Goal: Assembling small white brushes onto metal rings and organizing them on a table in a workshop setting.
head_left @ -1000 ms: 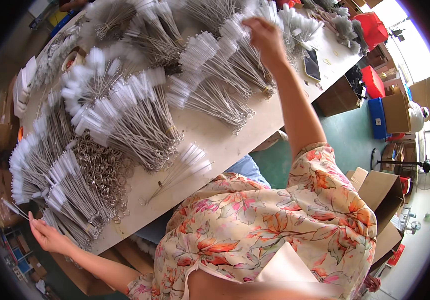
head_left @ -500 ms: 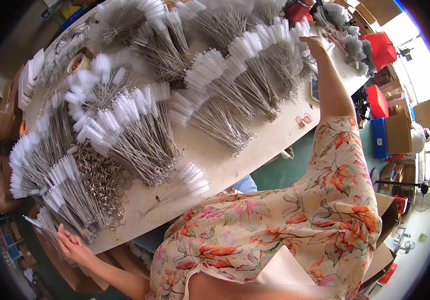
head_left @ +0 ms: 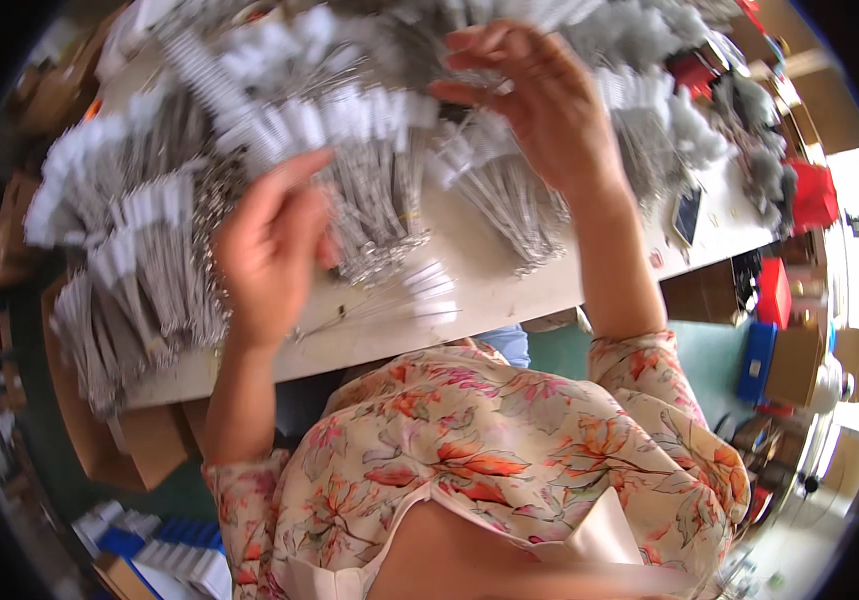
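My left hand [head_left: 275, 245] is raised over the table in front of the wire bundles. Its index finger stretches out and the others bend loosely; it is smeared by motion, and I see nothing held. Further right and higher, my right hand [head_left: 550, 105] has its fingers apart, with no object visible in it. Between the hands stands a bundle of wire-handled brushes [head_left: 380, 170] with white bristle heads. A small fan of loose brushes [head_left: 430, 290] lies near the table edge. Another brush bundle [head_left: 510, 195] sits below my right hand.
More brush bundles [head_left: 145, 260] crowd the left side of the table [head_left: 480, 310]. Grey bristle brushes [head_left: 750, 120] and a dark phone [head_left: 687, 215] lie to the right. A cardboard box [head_left: 130, 450] stands under the left corner. Red [head_left: 812, 195] and blue bins [head_left: 756, 360] stand beyond the right side.
My left hand has moved from the left table corner up and inward over the table. My right hand has come back from the far right toward the middle. The view has shifted.
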Demonstrator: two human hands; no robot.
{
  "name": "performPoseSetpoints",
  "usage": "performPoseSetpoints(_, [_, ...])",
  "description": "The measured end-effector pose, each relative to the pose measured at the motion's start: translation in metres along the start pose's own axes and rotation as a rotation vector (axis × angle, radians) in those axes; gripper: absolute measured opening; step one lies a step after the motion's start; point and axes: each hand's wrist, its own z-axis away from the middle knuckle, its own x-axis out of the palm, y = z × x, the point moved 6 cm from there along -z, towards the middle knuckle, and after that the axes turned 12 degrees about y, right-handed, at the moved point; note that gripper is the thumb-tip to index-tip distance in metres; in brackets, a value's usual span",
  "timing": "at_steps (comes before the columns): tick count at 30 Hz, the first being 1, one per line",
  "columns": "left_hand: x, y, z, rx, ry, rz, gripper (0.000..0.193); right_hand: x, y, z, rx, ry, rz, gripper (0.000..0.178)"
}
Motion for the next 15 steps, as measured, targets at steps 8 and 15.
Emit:
performPoseSetpoints(8, [-0.035, 0.032, -0.002, 0.515, 0.285, 0.002, 0.006, 0.079, 0.032, 0.043, -0.158, -0.020, 0.230, 0.032])
performPoseSetpoints(15, [-0.029, 0.011, 0.046, 0.845, 0.185, -0.452, 0.029, 0.109, 0.101, 0.075, 0.562, 0.082, -0.506, 0.020])
